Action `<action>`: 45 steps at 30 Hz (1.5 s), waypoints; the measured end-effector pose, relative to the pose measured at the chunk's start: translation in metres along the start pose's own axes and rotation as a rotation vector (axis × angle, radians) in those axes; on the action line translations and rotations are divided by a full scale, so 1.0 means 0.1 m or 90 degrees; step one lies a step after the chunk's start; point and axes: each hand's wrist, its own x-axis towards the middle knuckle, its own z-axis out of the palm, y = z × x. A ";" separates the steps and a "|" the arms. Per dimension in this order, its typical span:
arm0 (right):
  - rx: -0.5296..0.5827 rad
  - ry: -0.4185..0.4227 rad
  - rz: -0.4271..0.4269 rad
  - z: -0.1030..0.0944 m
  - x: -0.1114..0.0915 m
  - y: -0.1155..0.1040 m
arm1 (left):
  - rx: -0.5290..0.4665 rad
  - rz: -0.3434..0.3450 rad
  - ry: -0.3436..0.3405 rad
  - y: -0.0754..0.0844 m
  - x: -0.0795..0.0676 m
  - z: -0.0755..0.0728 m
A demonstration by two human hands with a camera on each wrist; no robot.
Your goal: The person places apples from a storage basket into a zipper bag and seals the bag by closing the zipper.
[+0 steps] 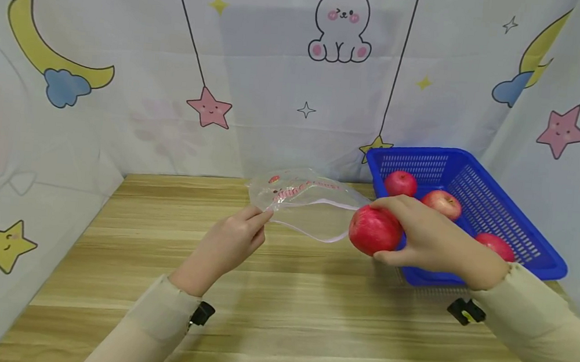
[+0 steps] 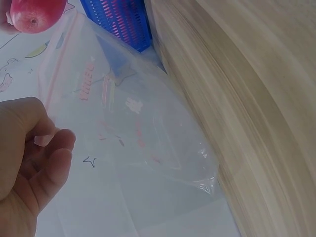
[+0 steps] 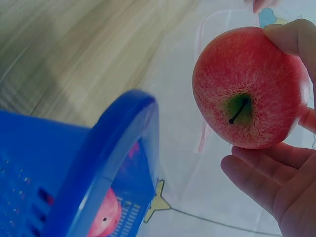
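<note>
- Your right hand [image 1: 429,232] grasps an apple [image 1: 371,232] from the right, leaving its nine-o'clock side free.
- Your left hand [image 1: 234,237] pinches the clear bag [image 1: 296,196], likely steadying its mouth; the apple is at the bag's four o'clock.
- At your right hand's two o'clock, the blue basket [image 1: 517,220] contains loose apples [image 1: 442,203].

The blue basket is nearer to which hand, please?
Right. The right hand holds an apple close by the basket; the left hand pinches the plastic bag, farther left.
</note>
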 end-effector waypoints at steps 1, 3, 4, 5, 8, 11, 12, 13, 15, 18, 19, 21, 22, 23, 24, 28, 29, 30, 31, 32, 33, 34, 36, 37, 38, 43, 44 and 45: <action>-0.001 -0.002 -0.004 0.01 0.01 -0.01 | 0.000 0.001 0.001 0.00 0.00 0.00; -0.006 -0.010 -0.011 0.02 0.04 -0.04 | 0.000 0.002 0.003 0.00 0.00 0.00; -0.006 -0.015 -0.013 0.03 0.05 -0.06 | 0.000 0.003 0.004 0.01 0.00 0.00; -0.006 -0.023 -0.014 0.04 0.07 -0.07 | 0.000 0.003 0.004 0.01 0.01 0.00; -0.004 -0.042 -0.014 0.06 0.12 -0.12 | 0.002 0.006 0.007 0.01 0.01 0.00; -0.010 -0.057 -0.005 0.07 0.18 -0.17 | 0.000 0.007 0.008 0.02 0.01 0.00; -0.016 -0.060 -0.002 0.07 0.20 -0.19 | 0.000 0.007 0.009 0.02 0.01 0.00; -0.023 -0.062 0.001 0.08 0.22 -0.20 | 0.000 0.008 0.009 0.02 0.01 0.00; -0.035 -0.067 0.006 0.08 0.24 -0.23 | 0.000 0.011 0.009 0.02 0.02 0.00; -0.050 -0.068 0.009 0.09 0.28 -0.25 | 0.003 0.015 0.009 0.03 0.02 0.00; -0.054 -0.066 0.009 0.09 0.29 -0.26 | 0.004 0.016 0.009 0.03 0.02 0.00; -0.063 -0.062 0.012 0.10 0.32 -0.27 | 0.006 0.018 0.010 0.03 0.02 0.00; -0.068 -0.061 0.014 0.11 0.33 -0.27 | 0.007 0.018 0.011 0.03 0.02 0.00; -0.075 -0.059 0.016 0.12 0.34 -0.27 | 0.008 0.019 0.012 0.03 0.02 0.00; -0.081 -0.057 0.018 0.12 0.35 -0.27 | 0.007 0.020 0.014 0.03 0.02 0.00; -0.108 -0.041 0.019 0.14 0.39 -0.28 | 0.002 0.024 0.018 0.04 0.03 0.00; -0.117 -0.034 0.016 0.15 0.40 -0.28 | -0.001 0.025 0.017 0.04 0.04 0.00; -0.126 -0.027 0.013 0.15 0.41 -0.27 | -0.003 0.025 0.017 0.04 0.04 0.00; -0.134 -0.021 0.010 0.16 0.42 -0.27 | -0.005 0.026 0.017 0.04 0.04 0.00; -0.143 -0.014 0.006 0.17 0.43 -0.27 | -0.008 0.026 0.017 0.05 0.04 0.00; -0.151 -0.009 0.003 0.17 0.44 -0.27 | -0.010 0.026 0.018 0.05 0.04 -0.01; -0.157 -0.005 0.001 0.18 0.45 -0.26 | -0.013 0.026 0.019 0.05 0.04 -0.01; -0.165 0.002 -0.004 0.18 0.47 -0.26 | -0.019 0.027 0.024 0.04 0.04 -0.01; -0.167 0.005 -0.007 0.18 0.47 -0.26 | -0.023 0.028 0.027 0.04 0.04 -0.01; -0.168 0.008 -0.012 0.18 0.48 -0.26 | -0.027 0.027 0.030 0.04 0.04 -0.01; -0.169 0.018 -0.028 0.17 0.51 -0.26 | -0.034 0.025 0.041 0.04 0.04 -0.02; -0.172 0.028 -0.037 0.17 0.51 -0.26 | -0.035 0.024 0.043 0.04 0.04 -0.02; -0.178 0.041 -0.050 0.17 0.52 -0.25 | -0.036 0.025 0.046 0.04 0.05 -0.02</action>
